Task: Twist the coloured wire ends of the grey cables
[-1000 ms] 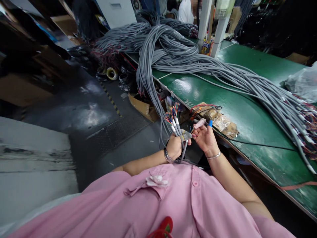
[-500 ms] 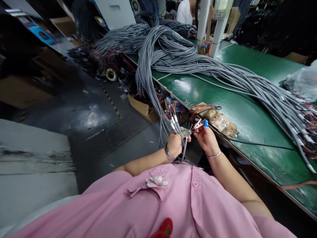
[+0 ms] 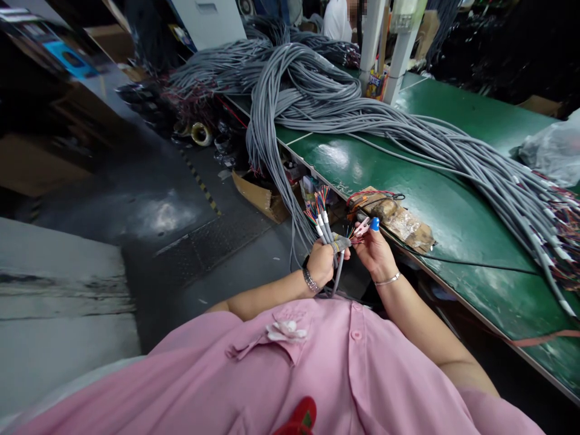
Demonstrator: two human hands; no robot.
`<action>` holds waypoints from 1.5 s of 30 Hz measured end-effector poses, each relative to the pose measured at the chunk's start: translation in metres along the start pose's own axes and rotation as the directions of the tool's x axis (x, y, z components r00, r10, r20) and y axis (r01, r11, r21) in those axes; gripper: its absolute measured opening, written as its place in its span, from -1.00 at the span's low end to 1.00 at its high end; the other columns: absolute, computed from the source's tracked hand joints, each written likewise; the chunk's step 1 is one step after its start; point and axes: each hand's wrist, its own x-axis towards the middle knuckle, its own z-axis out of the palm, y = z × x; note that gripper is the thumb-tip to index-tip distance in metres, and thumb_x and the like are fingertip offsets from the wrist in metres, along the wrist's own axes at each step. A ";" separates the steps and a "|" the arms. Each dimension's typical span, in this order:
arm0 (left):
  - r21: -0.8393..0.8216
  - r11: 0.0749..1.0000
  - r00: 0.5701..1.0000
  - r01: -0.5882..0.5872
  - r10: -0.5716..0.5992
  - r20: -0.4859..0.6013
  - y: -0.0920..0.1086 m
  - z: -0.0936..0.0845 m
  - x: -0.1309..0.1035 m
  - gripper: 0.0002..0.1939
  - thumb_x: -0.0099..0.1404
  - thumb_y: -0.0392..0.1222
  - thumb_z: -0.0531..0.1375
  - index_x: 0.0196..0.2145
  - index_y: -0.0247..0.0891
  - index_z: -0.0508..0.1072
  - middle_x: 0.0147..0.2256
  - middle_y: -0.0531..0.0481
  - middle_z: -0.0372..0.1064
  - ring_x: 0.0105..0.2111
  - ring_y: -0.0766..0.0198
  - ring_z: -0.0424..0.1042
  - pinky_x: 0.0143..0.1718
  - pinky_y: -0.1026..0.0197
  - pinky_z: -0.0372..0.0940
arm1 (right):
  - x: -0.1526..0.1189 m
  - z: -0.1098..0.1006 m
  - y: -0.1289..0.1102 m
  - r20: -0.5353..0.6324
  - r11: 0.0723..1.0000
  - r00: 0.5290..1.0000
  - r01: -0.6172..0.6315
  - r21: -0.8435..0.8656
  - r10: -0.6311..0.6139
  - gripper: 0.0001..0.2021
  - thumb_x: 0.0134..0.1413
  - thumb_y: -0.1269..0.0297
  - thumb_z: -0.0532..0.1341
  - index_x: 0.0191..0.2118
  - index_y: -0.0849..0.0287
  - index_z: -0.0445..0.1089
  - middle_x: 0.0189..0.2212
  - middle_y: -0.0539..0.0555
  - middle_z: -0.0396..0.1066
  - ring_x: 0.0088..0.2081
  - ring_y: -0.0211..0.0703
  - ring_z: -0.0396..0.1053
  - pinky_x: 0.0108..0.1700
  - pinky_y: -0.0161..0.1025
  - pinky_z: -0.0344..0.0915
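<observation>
My left hand is wrapped round several grey cables, whose stripped ends fan out in coloured wires above it. A grey cover with a yellow line is on its thumb or finger. Close beside it, my right hand pinches a small pink tool at the thin wires of one cable end. A blue cap covers a fingertip of my right hand. Whether the tool's jaws touch a wire is too small to tell.
A long bundle of grey cables lies across the green table. Near its edge is a taped cardboard piece with wires. An open carton stands below on the floor. A person in white is behind the table.
The view has shifted slightly. My right hand and the pink tool have moved slightly left, nearer my left hand, which keeps its hold on the cables.
</observation>
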 end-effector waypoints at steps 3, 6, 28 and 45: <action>-0.014 1.000 1.000 -0.003 0.004 0.004 0.001 0.000 -0.002 -0.86 -0.01 -0.19 0.28 -0.55 -0.32 0.42 -0.66 0.03 0.33 -0.66 0.37 0.29 -0.57 0.28 0.18 | -0.003 -0.002 0.002 0.014 1.000 1.000 -0.028 0.004 0.028 -0.68 -0.10 -0.03 0.35 -0.36 0.12 0.45 -0.38 -0.02 0.51 -0.48 -0.34 0.37 -0.41 -0.38 0.38; -0.010 1.000 1.000 -0.017 0.017 0.012 0.003 -0.003 -0.007 -0.85 -0.01 -0.19 0.28 -0.56 -0.32 0.42 -0.66 0.03 0.33 -0.65 0.37 0.29 -0.57 0.29 0.18 | -0.009 -0.007 0.000 0.073 0.994 0.992 -0.100 -0.052 0.103 -0.54 -0.10 -0.22 0.25 -0.33 0.11 0.45 -0.34 0.02 0.52 -0.43 -0.29 0.41 -0.38 -0.33 0.42; 0.450 0.893 0.864 -0.011 -0.218 0.454 0.040 -0.019 -0.019 -0.78 0.00 -0.12 0.34 -0.58 -0.36 0.49 -0.63 -0.08 0.41 -0.68 0.37 0.28 -0.59 0.30 0.09 | -0.059 0.022 -0.048 0.376 0.540 0.918 0.255 -0.802 0.125 -0.79 -0.04 0.17 0.33 -0.47 0.23 0.47 -0.60 -0.05 0.36 -0.57 -0.35 0.20 -0.50 -0.35 0.16; 0.277 0.961 0.979 -0.015 -0.043 0.200 0.018 -0.024 -0.025 -0.71 0.02 -0.04 0.33 -0.54 -0.35 0.46 -0.62 -0.03 0.41 -0.63 0.37 0.33 -0.61 0.33 0.07 | -0.078 0.007 0.008 0.168 0.743 0.973 0.228 -0.629 -0.157 -0.76 -0.02 0.09 0.31 -0.28 0.11 0.39 -0.45 -0.03 0.38 -0.45 -0.28 0.31 -0.43 -0.33 0.25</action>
